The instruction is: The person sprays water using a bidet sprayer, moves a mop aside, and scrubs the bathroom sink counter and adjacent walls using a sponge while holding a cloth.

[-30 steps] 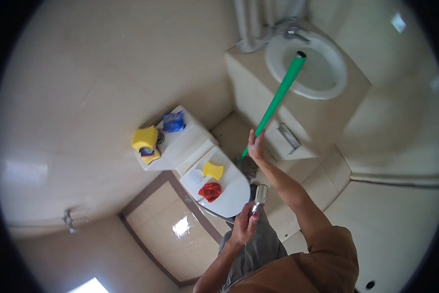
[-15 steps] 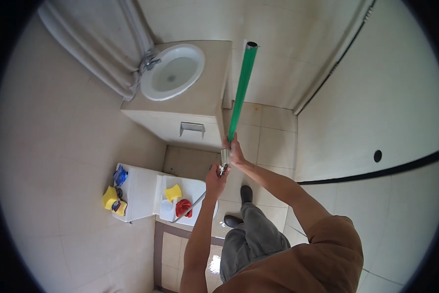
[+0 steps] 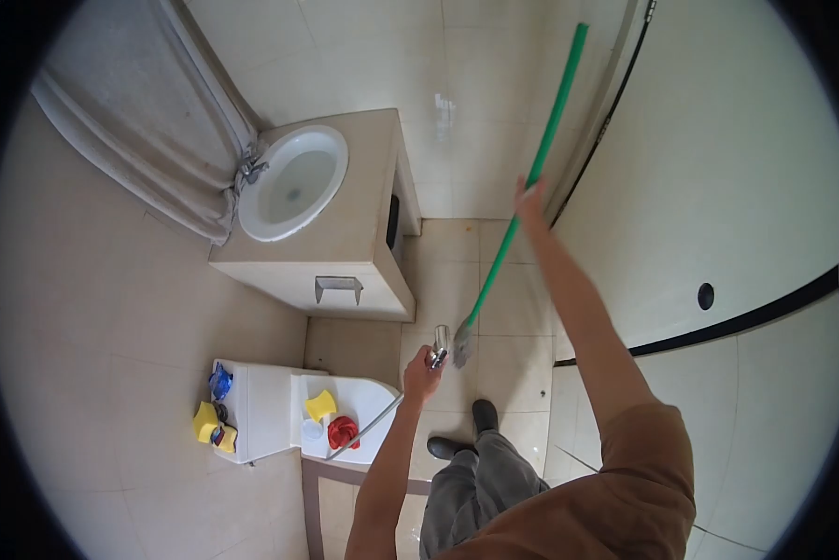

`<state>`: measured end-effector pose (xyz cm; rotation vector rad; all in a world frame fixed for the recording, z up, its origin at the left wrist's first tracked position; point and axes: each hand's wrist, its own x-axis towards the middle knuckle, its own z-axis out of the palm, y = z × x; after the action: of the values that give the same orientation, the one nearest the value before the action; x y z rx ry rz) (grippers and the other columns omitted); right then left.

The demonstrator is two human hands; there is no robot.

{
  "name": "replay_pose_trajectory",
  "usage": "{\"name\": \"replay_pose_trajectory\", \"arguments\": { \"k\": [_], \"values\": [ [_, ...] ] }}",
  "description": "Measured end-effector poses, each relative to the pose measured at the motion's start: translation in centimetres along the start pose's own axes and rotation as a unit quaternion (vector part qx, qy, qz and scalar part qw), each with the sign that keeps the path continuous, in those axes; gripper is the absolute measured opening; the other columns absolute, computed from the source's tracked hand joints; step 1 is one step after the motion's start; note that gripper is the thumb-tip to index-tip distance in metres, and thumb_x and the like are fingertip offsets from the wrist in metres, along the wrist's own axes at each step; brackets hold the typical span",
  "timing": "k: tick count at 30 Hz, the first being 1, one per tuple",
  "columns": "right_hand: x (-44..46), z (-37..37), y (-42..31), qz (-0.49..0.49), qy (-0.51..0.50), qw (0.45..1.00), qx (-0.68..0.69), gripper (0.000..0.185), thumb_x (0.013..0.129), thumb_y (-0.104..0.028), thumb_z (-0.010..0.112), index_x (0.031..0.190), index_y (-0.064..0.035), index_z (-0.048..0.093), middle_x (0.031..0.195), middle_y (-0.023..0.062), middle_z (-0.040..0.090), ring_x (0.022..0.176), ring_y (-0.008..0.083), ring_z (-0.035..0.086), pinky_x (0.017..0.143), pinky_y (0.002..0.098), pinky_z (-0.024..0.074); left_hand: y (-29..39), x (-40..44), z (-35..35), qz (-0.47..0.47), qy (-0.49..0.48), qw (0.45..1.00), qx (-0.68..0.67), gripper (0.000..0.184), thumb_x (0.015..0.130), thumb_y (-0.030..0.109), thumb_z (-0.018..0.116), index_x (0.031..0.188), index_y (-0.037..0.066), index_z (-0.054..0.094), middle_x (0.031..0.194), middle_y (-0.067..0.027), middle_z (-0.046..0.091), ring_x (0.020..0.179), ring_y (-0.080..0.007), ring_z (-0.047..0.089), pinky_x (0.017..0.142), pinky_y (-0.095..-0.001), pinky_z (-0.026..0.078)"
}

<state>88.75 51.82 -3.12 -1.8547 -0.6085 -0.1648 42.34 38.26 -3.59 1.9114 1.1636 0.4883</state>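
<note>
My left hand (image 3: pixel 422 375) is closed round a metal spray head (image 3: pixel 439 346), whose grey hose (image 3: pixel 371 424) runs back across the toilet lid. Out at upper right, my right hand (image 3: pixel 529 198) is wrapped round a green pole (image 3: pixel 500 260). The pole slants from the upper right down to a greyish mop head (image 3: pixel 463 347) on the floor tiles, just right of the spray head. On the closed white toilet lid (image 3: pixel 374 397) lie a yellow sponge (image 3: pixel 321 405), a red cloth (image 3: pixel 343 432) and a small whitish round item (image 3: pixel 312 430).
A white sink (image 3: pixel 294 183) is set in a beige counter (image 3: pixel 363 201), beside a hanging grey curtain (image 3: pixel 130 103). The toilet tank (image 3: pixel 260 411) holds a blue packet (image 3: pixel 220 383) and yellow sponges (image 3: pixel 205 423). A pale door (image 3: pixel 718 205) with a black edge stands right.
The view has swung to the right. My right hand has moved away from my left, to the upper right, with the pole. The mop head now shows beside the spray head.
</note>
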Motion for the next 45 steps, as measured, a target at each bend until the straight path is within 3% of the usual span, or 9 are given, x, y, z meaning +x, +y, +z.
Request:
{"name": "replay_pose_trajectory", "arguments": {
  "k": [3, 6, 11, 16, 19, 24, 32, 38, 45],
  "values": [
    [5.7, -5.3, -6.9, 0.154, -0.075, 0.981, -0.089, 0.111, 0.084, -0.065, 0.060, 0.152, 0.0017, 0.003, 0.154, 0.0289, 0.020, 0.143, 0.0338, 0.027, 0.117, 0.0428, 0.0226, 1.6, 0.1, -0.7, -0.059, -0.029, 0.998, 0.000, 0.034, 0.085, 0.038, 0.072, 0.088, 0.008, 0.057, 0.060, -0.0069, 0.051, 0.055, -0.0242, 0.050, 0.055, -0.0395, 0.041],
    [3.2, -4.1, -6.9, 0.060, -0.221, 0.973, -0.024, 0.118, 0.081, -0.072, 0.057, 0.153, -0.0016, -0.004, 0.159, 0.0247, 0.004, 0.148, 0.0324, 0.013, 0.120, 0.0435, 0.0122, 1.1, 0.3, -0.2, -0.046, -0.020, 0.999, -0.010, 0.032, 0.084, 0.036, 0.073, 0.088, 0.008, 0.057, 0.059, -0.0064, 0.050, 0.055, -0.0234, 0.049, 0.055, -0.0389, 0.041],
    [-13.9, -3.2, -7.3, 0.013, -0.412, 0.905, 0.105, 0.077, 0.098, -0.051, 0.048, 0.151, -0.0007, 0.023, 0.152, 0.0171, 0.035, 0.144, 0.0257, 0.028, 0.117, 0.0372, 0.0220, 2.2, 0.4, -1.3, -0.068, -0.010, 0.997, -0.035, 0.029, 0.085, 0.032, 0.072, 0.088, 0.008, 0.056, 0.059, -0.0062, 0.050, 0.054, -0.0204, 0.049, 0.054, -0.0374, 0.040],
    [-32.0, -7.5, -14.3, 0.219, -0.555, 0.733, 0.326, 0.051, 0.100, -0.039, 0.053, 0.136, -0.0043, 0.043, 0.118, 0.0084, 0.058, 0.111, 0.0159, 0.055, 0.097, 0.0327, 0.0437, 0.3, 1.0, -2.8, -0.043, 0.034, 0.994, -0.093, 0.023, 0.089, 0.027, 0.068, 0.096, 0.007, 0.057, 0.069, -0.0083, 0.058, 0.064, -0.0215, 0.058, 0.060, -0.0365, 0.044],
    [-37.5, -8.1, -18.7, 0.261, -0.484, 0.725, 0.414, 0.052, 0.097, -0.031, 0.062, 0.136, -0.0031, 0.042, 0.111, 0.0048, 0.059, 0.101, 0.0100, 0.055, 0.090, 0.0274, 0.0455, -0.7, 0.3, -3.8, 0.027, 0.087, 0.980, -0.177, 0.026, 0.091, 0.025, 0.064, 0.109, 0.007, 0.056, 0.083, -0.0107, 0.064, 0.075, -0.0241, 0.064, 0.068, -0.0358, 0.049],
    [-40.2, -6.4, -23.7, 0.187, -0.436, 0.823, 0.313, 0.028, 0.092, -0.032, 0.069, 0.090, -0.0047, 0.062, 0.065, -0.0059, 0.056, 0.057, 0.0042, 0.052, 0.049, 0.0237, 0.0398, 0.0, -2.8, -8.5, 0.007, 0.104, 0.971, -0.213, 0.037, 0.093, 0.015, 0.060, 0.127, 0.004, 0.050, 0.100, -0.0128, 0.066, 0.094, -0.0219, 0.066, 0.080, -0.0336, 0.050],
    [-44.0, -3.1, -31.3, 0.262, -0.544, 0.717, 0.349, 0.035, 0.089, -0.019, 0.066, 0.113, 0.0042, 0.058, 0.099, 0.0101, 0.064, 0.083, 0.0176, 0.066, 0.075, 0.0289, 0.0530, -4.8, -7.3, -12.8, 0.038, 0.214, 0.938, -0.271, 0.039, 0.095, 0.005, 0.050, 0.132, 0.001, 0.038, 0.115, -0.0134, 0.057, 0.106, -0.0218, 0.057, 0.091, -0.0338, 0.046],
    [-47.1, -0.7, -34.7, 0.257, -0.510, 0.762, 0.307, 0.032, 0.084, -0.029, 0.071, 0.098, -0.0026, 0.060, 0.078, 0.0036, 0.059, 0.068, 0.0169, 0.063, 0.063, 0.0296, 0.0505, -7.9, -10.6, -15.5, -0.072, 0.255, 0.855, -0.446, 0.051, 0.100, 0.036, 0.045, 0.137, 0.004, 0.032, 0.134, -0.0142, 0.042, 0.127, -0.0240, 0.042, 0.107, -0.0385, 0.035],
    [-47.3, 1.2, -37.3, 0.395, -0.477, 0.686, 0.381, 0.026, 0.083, -0.031, 0.073, 0.077, -0.0113, 0.058, 0.067, 0.0004, 0.054, 0.057, 0.0137, 0.057, 0.056, 0.0277, 0.0467, -2.4, -8.5, -22.2, -0.060, 0.236, 0.896, -0.372, 0.079, 0.094, 0.049, 0.059, 0.147, 0.004, 0.022, 0.146, -0.0188, 0.035, 0.138, -0.0295, 0.034, 0.111, -0.0411, 0.033]
  ]
}}
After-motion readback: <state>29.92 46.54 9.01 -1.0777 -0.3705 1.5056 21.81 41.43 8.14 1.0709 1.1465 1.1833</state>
